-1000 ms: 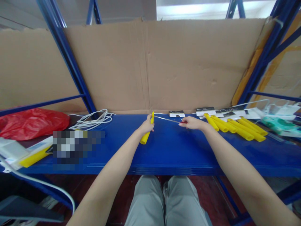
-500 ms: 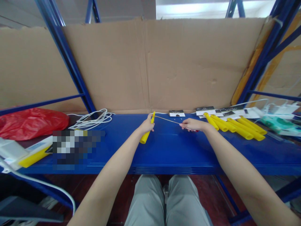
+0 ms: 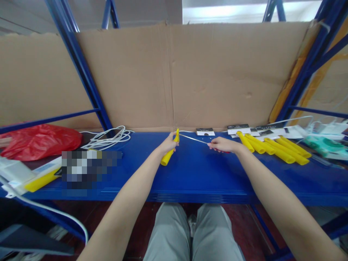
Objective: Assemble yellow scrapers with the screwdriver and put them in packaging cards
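Observation:
My left hand is closed around a yellow plastic tube, tilted with its wide open end toward me and its narrow flattened end up. In my right hand is a long thin metal tool with some red at its grip; my fingers cover most of the handle. Its slim shaft points left, and the tip is at or just beside the tube's upper end. Whether the two touch cannot be made out. Both hands are over the blue tabletop.
Several yellow tubes lie at the right beside black-and-white cards and a green-and-white packet. Another card is at the back. On the left are a coiled white cable, a red plastic bag and a yellow tube.
The yellow tube has turned slightly in my left hand. The metal tool has rolled a little and its shaft looks brighter. Both hands stay nearly in place; the view has shifted slightly.

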Action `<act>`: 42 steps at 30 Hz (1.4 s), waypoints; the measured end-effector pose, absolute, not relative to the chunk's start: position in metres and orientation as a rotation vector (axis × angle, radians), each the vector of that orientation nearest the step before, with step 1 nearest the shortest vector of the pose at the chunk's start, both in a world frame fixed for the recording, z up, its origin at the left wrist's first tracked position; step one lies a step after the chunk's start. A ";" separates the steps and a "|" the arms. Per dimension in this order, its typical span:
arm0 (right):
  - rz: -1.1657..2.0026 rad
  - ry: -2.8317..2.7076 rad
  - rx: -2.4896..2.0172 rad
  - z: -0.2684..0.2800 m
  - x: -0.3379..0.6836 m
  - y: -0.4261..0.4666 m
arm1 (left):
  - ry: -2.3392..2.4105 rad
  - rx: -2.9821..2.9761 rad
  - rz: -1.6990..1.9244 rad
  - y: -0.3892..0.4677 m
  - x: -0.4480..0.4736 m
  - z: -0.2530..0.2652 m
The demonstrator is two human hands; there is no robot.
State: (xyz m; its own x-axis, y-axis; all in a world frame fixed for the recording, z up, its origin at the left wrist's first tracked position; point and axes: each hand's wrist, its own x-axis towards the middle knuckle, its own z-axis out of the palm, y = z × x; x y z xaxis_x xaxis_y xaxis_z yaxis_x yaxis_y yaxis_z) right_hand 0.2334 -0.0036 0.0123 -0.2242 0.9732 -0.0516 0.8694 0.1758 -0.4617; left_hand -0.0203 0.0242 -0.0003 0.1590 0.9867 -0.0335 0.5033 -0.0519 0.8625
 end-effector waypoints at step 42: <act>0.585 -2.091 -1.765 0.007 0.231 -0.002 | 1.446 1.657 0.815 0.030 -0.021 -0.004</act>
State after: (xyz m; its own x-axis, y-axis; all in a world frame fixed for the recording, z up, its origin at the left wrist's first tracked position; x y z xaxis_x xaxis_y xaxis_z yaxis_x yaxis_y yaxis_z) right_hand 0.2311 -0.0019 0.0067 -0.1688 0.9856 -0.0044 0.8448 0.1424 -0.5158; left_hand -0.0211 0.0300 -0.0035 0.1483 0.9887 -0.0235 0.4918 -0.0531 0.8691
